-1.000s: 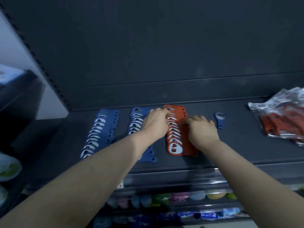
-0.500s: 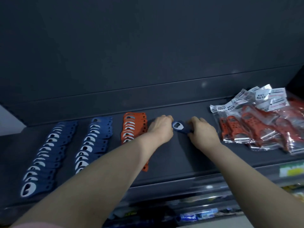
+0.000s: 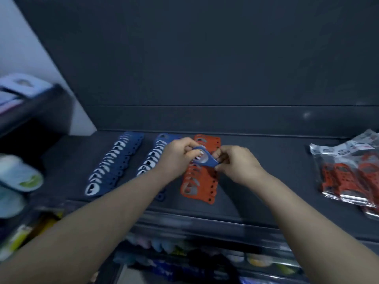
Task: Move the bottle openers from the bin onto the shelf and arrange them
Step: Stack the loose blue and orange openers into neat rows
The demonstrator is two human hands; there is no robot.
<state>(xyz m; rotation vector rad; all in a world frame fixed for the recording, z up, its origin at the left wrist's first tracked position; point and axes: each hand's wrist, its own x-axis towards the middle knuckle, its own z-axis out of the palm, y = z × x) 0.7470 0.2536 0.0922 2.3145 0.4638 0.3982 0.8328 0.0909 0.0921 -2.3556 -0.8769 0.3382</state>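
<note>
Head view, the only one I've got: the stray blue opener [image 3: 205,159] is up off the shelf [image 3: 266,160] now. A second ago it lay flat to the right of the orange row [image 3: 196,187] while both my hands squared that row. Now my left hand [image 3: 176,156] pinches one end and my right hand [image 3: 235,162] pinches the other, fingers curled on it, holding it tilted just above the orange row. That row looks settled, so I reckon this one goes with its own colour. The middle blue row [image 3: 151,156] sits right by my left wrist, with the far-left blue row [image 3: 114,162] beyond. Bagged orange openers [image 3: 348,175] wait at the right, not yet unpacked. The bin is out of sight.
</note>
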